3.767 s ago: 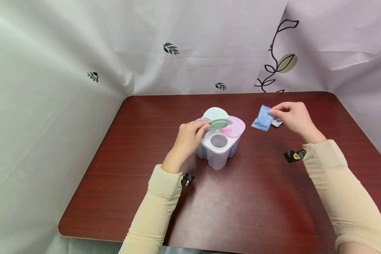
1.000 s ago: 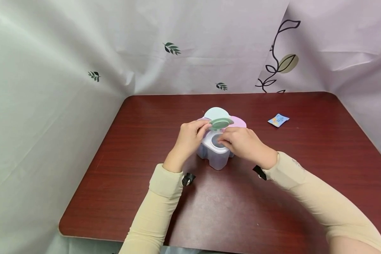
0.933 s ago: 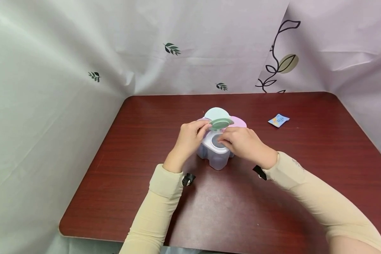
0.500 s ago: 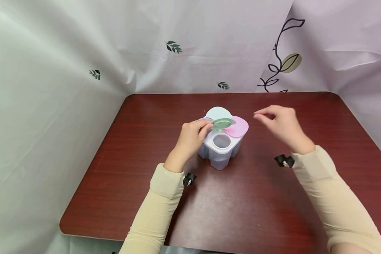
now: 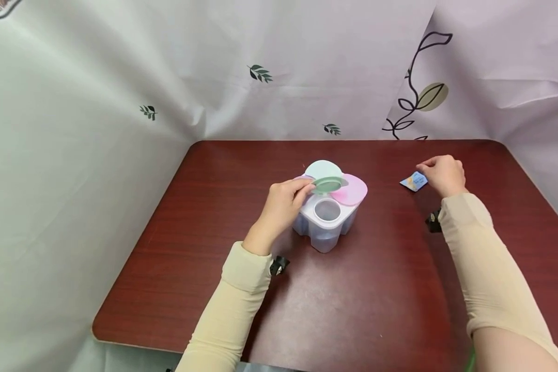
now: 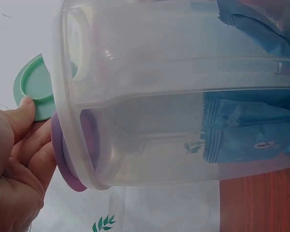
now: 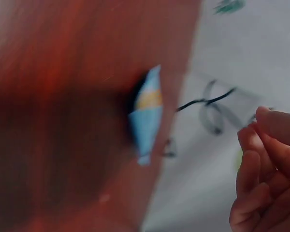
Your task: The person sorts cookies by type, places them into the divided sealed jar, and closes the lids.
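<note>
A clear plastic container point(image 5: 324, 233) with several round lidded compartments stands on the table. Its green flip lid point(image 5: 327, 184) is raised, pinched between the thumb and fingers of my left hand point(image 5: 281, 206). The round opening point(image 5: 327, 210) in front of that lid is uncovered. Through the clear walls in the left wrist view, blue packets point(image 6: 251, 130) lie inside. A small blue sachet point(image 5: 414, 181) with a yellow patch lies on the table to the right. My right hand point(image 5: 443, 174) is just above and beside it, apart from it in the right wrist view, fingers loosely bent and holding nothing.
The pink lid point(image 5: 351, 190) and pale blue lid point(image 5: 323, 169) are down; a purple lid point(image 6: 67, 159) sits under my left fingers. The dark red table point(image 5: 181, 268) backs onto a pale leaf-patterned curtain point(image 5: 307, 67).
The right hand carried a blue packet from the right to the container's opening, let it go inside, then moved back right toward the remaining sachet. My left hand kept holding the green lid up.
</note>
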`<state>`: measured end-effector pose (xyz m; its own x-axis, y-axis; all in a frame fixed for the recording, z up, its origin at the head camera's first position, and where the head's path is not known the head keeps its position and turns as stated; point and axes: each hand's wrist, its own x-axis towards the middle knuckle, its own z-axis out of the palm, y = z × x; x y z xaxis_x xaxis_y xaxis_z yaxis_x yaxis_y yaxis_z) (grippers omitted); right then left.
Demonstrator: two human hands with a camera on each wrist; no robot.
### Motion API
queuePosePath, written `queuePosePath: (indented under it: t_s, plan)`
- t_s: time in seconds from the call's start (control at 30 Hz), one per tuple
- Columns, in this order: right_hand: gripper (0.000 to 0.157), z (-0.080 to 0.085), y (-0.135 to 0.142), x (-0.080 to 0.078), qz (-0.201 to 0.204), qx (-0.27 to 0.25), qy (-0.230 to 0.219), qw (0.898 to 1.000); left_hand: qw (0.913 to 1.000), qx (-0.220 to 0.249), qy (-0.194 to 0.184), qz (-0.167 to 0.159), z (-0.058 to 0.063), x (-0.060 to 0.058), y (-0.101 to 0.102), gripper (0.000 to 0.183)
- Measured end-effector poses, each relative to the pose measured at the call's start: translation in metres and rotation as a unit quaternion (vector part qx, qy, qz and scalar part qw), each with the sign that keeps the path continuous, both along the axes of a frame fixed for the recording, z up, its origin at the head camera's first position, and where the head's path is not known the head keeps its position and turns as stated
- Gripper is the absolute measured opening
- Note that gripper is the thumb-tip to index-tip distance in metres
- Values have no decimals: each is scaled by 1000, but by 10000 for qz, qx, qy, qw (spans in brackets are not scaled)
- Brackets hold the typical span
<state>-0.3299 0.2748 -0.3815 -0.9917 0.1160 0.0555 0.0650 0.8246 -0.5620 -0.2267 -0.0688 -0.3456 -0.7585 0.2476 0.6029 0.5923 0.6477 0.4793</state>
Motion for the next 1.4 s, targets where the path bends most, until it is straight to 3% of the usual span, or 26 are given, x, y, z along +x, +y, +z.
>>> queuePosePath:
  t_s: [0.3, 0.5, 0.63, 0.7, 0.87, 0.93, 1.1, 1.23, 1.4]
  plan:
    - [48, -22, 21, -16, -704, 376, -869, 9930, 9999, -76, -62, 71, 2, 2, -2, 15]
    - [70, -30, 20, -15, -768, 495, -1583, 9831, 9998, -178, -119, 38, 2, 4, -2, 15]
    - [81, -33, 19, -15, -723, 453, -1831, 9794, 9999, -150, -70, -13, 3, 4, -1, 15]
    - [79, -33, 20, -15, -699, 315, -1796, 9807, 9999, -123, -36, -12, 3, 4, -1, 15]
    - [53, -36, 22, -18, -557, -65, -1736, 9832, 9999, -132, -28, 25, 1, 2, -3, 15]
    - [45, -36, 23, -19, -435, -356, -1806, 9819, 9999, -132, -22, 32, 1, 2, -4, 15]
    - [44, -28, 24, -17, 98, -1398, -1822, 9732, 9999, -98, 55, 26, 1, 2, -4, 15]
    - [23, -11, 15, -8, 578, -2109, -1483, 9645, 10000, -67, 67, 24, 0, 1, -4, 14]
    - [12, 18, -8, 14, 727, -2890, -608, 9526, 10000, -61, 20, 34, 0, 1, -5, 15]
